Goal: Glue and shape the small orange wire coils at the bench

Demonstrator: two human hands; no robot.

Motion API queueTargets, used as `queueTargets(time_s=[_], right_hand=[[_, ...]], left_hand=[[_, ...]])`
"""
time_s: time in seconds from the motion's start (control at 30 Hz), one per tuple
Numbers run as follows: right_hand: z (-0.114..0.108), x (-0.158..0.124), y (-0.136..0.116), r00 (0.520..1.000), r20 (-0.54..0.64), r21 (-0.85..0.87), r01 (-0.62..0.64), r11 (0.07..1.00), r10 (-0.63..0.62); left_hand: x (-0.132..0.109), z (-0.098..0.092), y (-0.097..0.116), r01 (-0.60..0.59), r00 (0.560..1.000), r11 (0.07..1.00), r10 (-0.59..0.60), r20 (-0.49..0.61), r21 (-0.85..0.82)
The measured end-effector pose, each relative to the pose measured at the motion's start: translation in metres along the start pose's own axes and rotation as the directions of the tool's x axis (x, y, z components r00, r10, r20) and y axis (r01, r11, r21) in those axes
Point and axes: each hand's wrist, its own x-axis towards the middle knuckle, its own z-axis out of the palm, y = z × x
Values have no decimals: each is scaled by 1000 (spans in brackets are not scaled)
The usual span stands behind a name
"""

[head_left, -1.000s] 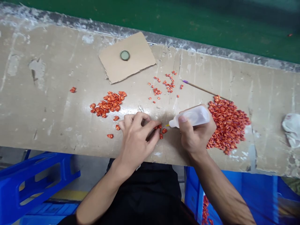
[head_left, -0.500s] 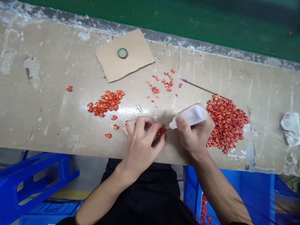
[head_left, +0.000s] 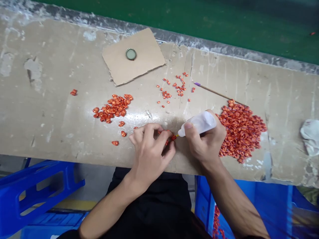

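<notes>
- Gripping squeeze bottle [head_left: 199, 123] with fingers of right hand [head_left: 208, 142], near bench's [head_left: 62, 132] front edge.
- Curling fingers of left hand [head_left: 151, 149] around orange pieces [head_left: 173, 137]; cannot tell whether pinching.

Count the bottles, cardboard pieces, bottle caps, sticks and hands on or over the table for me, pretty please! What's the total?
Bottle: 1
Cardboard piece: 1
Bottle cap: 1
Stick: 1
Hands: 2 (left hand, right hand)
Total: 6
</notes>
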Motion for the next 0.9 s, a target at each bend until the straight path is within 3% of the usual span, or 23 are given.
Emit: queueTargets(time_s=[0.4, 0.7, 0.9], right_hand=[[0, 0, 0, 1000, -10, -11, 7, 1000, -7], [0, 0, 0, 999, 22, 72, -28, 997, 27], [1, -2, 1, 996, -34, 128, -74, 989, 79]], left_hand=[[-2, 2, 0, -4, 1000, 1000, 4, -31, -4], [-1, 6, 0, 9, 999, 1000, -11, -53, -27], [0, 7, 0, 1, 997, 1000, -3, -76, -24]])
